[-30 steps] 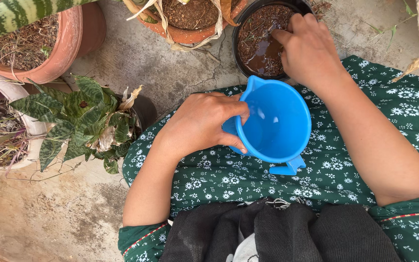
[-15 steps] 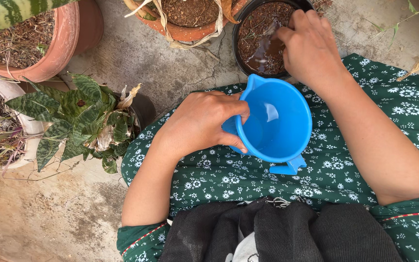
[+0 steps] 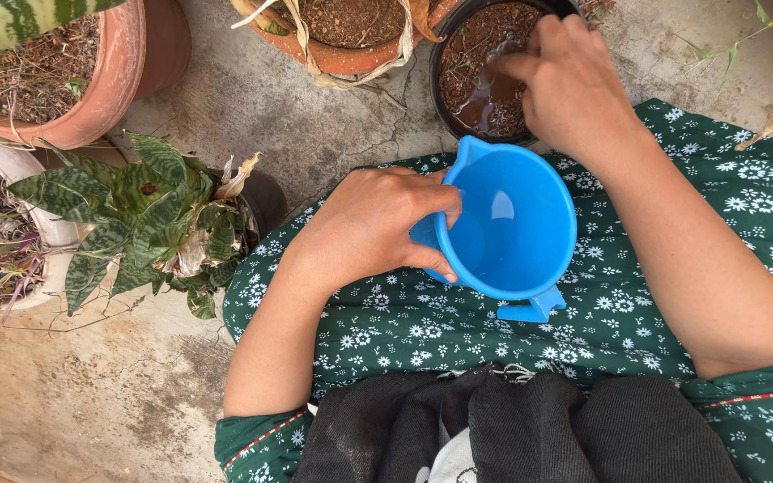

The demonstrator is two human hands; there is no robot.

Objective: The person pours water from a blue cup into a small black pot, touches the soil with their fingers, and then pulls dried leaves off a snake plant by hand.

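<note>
Head view: compared with a moment ago, little has shifted. The right hand [image 3: 574, 89] remains over the black pot [image 3: 458, 54], fingers bunched and dipping toward its dark, wet soil [image 3: 485, 89]; a puddle now glistens there, so the work stays at that pot. Whether the grip pinches anything, I cannot tell. The left hand [image 3: 373, 228] keeps its fingers wrapped over the rim of the blue mug [image 3: 507, 228], which rests on the green floral lap [image 3: 404, 326]. The mug is smooth plastic, spouted, and seems nearly empty.
</note>
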